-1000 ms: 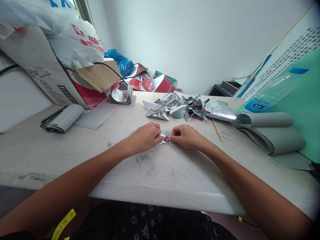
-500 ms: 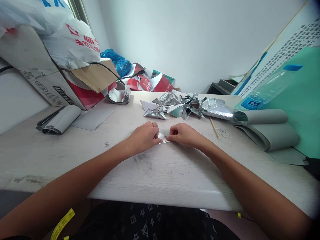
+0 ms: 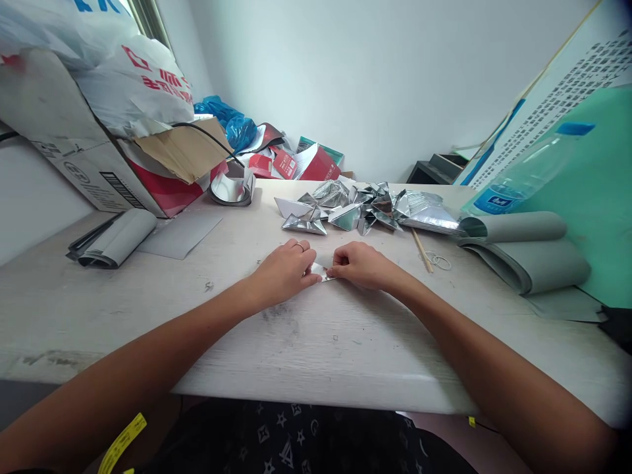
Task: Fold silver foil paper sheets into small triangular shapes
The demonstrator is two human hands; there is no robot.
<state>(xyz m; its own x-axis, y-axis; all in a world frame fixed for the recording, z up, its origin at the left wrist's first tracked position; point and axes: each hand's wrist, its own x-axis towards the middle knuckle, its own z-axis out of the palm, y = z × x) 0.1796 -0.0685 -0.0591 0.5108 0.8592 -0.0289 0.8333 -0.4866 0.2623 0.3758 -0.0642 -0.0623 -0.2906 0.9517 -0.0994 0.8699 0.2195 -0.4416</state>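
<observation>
A small folded piece of silver foil paper (image 3: 322,272) lies on the white table (image 3: 306,342) between my two hands. My left hand (image 3: 285,271), a ring on one finger, is curled and pinches the piece's left end. From the right, my right hand (image 3: 362,265) is curled too and pinches the other end. Most of the piece is hidden by my fingers. Beyond my hands lies a pile of folded silver foil shapes (image 3: 355,209).
Rolled grey sheets (image 3: 530,253) and a plastic bottle (image 3: 523,178) lie at the right. A wooden stick (image 3: 422,251) and rubber bands (image 3: 439,261) sit near the pile. Cardboard boxes (image 3: 83,158), bags and a silver tape roll (image 3: 232,187) crowd the back left. Folded grey paper (image 3: 111,237) is at the left.
Both hands stay on the foil piece with only slight finger shifts. The view has drifted a little, so things sit slightly higher and further left in the frame.
</observation>
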